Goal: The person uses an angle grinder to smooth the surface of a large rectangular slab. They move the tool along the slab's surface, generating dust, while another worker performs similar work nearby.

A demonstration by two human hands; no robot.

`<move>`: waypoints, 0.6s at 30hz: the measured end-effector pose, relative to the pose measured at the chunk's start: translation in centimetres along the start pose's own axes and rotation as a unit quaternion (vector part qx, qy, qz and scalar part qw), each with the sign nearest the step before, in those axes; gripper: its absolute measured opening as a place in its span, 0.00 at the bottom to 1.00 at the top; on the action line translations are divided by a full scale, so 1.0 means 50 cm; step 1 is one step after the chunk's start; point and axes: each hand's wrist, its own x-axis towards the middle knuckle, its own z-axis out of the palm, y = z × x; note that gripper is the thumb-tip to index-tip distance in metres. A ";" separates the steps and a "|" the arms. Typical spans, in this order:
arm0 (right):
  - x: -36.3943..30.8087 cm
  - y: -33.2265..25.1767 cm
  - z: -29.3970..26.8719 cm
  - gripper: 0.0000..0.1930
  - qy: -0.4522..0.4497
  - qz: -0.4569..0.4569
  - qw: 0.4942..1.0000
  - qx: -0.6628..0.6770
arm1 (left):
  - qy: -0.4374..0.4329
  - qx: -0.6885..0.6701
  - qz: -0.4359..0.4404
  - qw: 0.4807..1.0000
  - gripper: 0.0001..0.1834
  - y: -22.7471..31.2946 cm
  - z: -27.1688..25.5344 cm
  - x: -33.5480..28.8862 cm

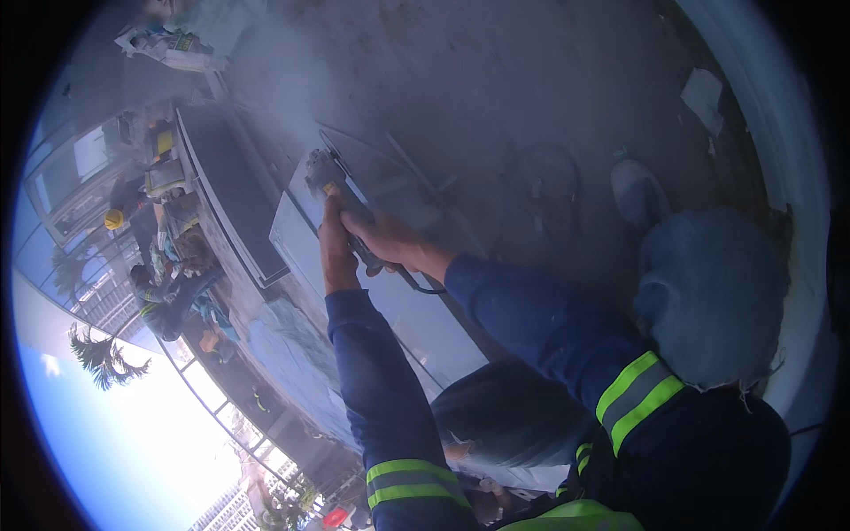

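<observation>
Both of my hands are closed around an angle grinder (319, 173). My left hand (335, 243) grips it near the head, and my right hand (390, 239) wraps the body just behind. A cord trails from the tool's rear end, below my right hand. Beneath the grinder lies a pale flat panel (434, 332), with the tool's head over its far edge. Pale dust streams away beyond the head and blurs that area. The disc itself is hard to make out.
A long dark slab (226, 181) lies to the left, beside crumpled plastic sheeting (288, 341). Further left, people work near a railing, one in a yellow helmet (113, 219). My knee (713, 296) and shoe (639, 193) are at right. A pale scrap (702, 99) lies far right.
</observation>
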 end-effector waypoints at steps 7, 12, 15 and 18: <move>-0.008 0.015 0.000 0.31 0.004 -0.002 1.000 0.002 | 0.001 0.013 -0.006 1.000 0.43 -0.006 -0.006 -0.013; -0.006 0.022 0.000 0.31 -0.004 -0.004 1.000 0.004 | -0.014 0.000 -0.008 1.000 0.43 -0.012 -0.012 -0.012; -0.006 0.028 0.003 0.34 0.008 -0.011 1.000 0.014 | -0.023 0.002 -0.024 0.999 0.43 -0.015 -0.016 -0.012; -0.008 0.033 0.006 0.35 0.013 -0.002 1.000 0.014 | -0.027 0.002 -0.029 0.999 0.43 -0.016 -0.020 -0.014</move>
